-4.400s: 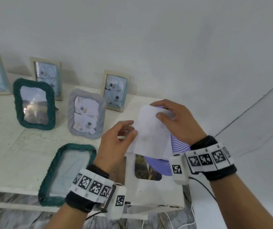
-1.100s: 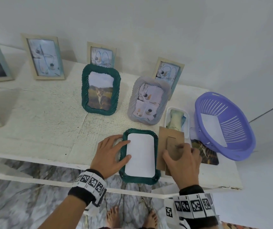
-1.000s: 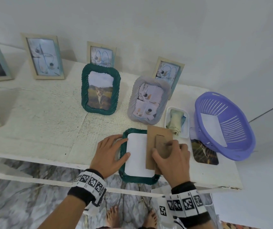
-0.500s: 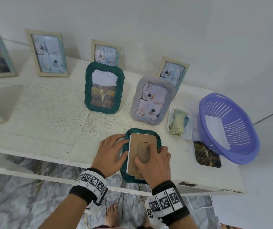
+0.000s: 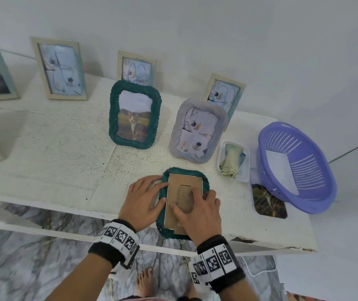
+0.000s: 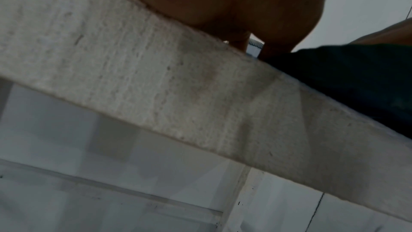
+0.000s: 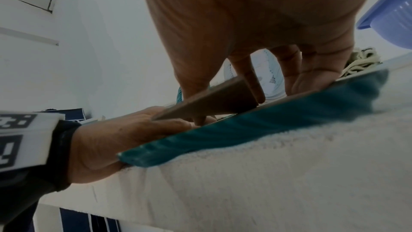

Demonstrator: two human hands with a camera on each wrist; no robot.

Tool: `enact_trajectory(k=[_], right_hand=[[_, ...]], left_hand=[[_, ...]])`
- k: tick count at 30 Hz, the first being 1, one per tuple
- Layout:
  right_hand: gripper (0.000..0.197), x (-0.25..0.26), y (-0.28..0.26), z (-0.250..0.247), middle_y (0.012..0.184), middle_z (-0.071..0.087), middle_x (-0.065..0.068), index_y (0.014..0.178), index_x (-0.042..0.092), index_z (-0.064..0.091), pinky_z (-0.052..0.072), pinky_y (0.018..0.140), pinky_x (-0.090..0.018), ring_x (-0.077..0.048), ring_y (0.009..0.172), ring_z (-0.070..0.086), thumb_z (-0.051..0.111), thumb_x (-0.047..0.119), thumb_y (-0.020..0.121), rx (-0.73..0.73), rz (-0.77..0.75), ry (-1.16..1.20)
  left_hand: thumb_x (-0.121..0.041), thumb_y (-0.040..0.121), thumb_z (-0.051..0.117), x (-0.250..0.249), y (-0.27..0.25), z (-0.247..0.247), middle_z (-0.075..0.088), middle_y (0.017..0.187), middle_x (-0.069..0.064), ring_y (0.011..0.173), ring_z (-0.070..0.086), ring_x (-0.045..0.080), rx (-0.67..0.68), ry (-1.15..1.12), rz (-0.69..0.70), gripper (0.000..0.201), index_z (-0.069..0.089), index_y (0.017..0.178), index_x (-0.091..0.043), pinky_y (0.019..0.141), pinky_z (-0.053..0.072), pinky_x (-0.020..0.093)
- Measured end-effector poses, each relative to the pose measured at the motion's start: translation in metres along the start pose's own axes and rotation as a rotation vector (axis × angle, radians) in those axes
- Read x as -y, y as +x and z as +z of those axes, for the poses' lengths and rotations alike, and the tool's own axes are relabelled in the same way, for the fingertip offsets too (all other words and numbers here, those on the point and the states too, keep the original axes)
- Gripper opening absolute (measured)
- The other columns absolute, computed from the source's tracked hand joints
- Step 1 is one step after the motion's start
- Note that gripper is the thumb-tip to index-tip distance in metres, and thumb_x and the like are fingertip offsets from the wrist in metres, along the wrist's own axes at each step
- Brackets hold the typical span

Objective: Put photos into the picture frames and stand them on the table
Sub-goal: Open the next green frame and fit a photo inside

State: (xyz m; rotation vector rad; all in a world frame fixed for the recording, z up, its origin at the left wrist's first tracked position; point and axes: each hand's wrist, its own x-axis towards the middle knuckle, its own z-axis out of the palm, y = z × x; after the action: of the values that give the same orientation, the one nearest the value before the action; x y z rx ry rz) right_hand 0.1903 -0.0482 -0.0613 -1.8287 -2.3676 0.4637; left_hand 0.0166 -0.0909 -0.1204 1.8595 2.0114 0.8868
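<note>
A green rope-rimmed frame (image 5: 205, 183) lies face down at the table's front edge, its near end over the edge. A brown backing board (image 5: 179, 181) with a stand flap lies in its opening and hides the photo. My right hand (image 5: 188, 200) presses on the board with spread, straight fingers. In the right wrist view the flap (image 7: 207, 101) stands up a little beside my right hand's fingers (image 7: 252, 80), above the frame (image 7: 245, 126). My left hand (image 5: 154, 192) rests flat against the frame's left rim, which the left wrist view shows as a dark shape (image 6: 356, 80).
A green frame with a cat photo (image 5: 135, 115) and a grey frame (image 5: 197, 131) stand behind. Wooden frames (image 5: 61, 68) line the wall. At right are a cloth in a white tray (image 5: 234, 160), a loose photo (image 5: 268, 200) and a purple basket (image 5: 295, 146) holding white paper.
My right hand slid the backing board from the right of the frame over the white photo back; it now covers the opening. The left hand stayed at the frame's left rim.
</note>
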Motion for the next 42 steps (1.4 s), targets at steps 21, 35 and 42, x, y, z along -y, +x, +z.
enact_trajectory(k=[21,35,42], right_hand=[[0.065,-0.017,-0.004,0.002,0.109,0.043,-0.007,0.119,0.021,0.053,0.043,0.077,-0.031,-0.025,0.095,0.043,0.036,0.070,0.080,0.000,-0.134,0.055],[0.029,-0.089,-0.053,0.002,0.115,0.064,0.000,0.098,0.013,0.070,0.049,0.088,-0.027,-0.020,0.105,0.053,0.044,0.011,0.085,-0.119,-0.579,0.167],[0.030,-0.086,-0.056,0.005,0.115,0.065,0.001,0.099,0.011,0.070,0.043,0.093,-0.022,-0.018,0.106,0.050,0.044,0.010,0.084,-0.159,-0.565,0.183]], left_hand=[[-0.061,0.096,0.031,-0.004,-0.002,-0.002,0.026,0.158,-0.005,0.138,0.030,0.019,0.129,0.144,0.070,0.048,0.045,0.139,-0.044,0.109,0.028,0.040],[-0.058,0.094,0.035,-0.003,-0.001,0.002,0.029,0.158,-0.010,0.138,0.033,0.020,0.143,0.186,0.090,0.050,0.045,0.139,-0.039,0.108,0.029,0.042],[-0.057,0.094,0.034,-0.003,-0.002,0.002,0.028,0.158,-0.008,0.140,0.031,0.022,0.140,0.164,0.080,0.050,0.044,0.140,-0.039,0.110,0.028,0.044]])
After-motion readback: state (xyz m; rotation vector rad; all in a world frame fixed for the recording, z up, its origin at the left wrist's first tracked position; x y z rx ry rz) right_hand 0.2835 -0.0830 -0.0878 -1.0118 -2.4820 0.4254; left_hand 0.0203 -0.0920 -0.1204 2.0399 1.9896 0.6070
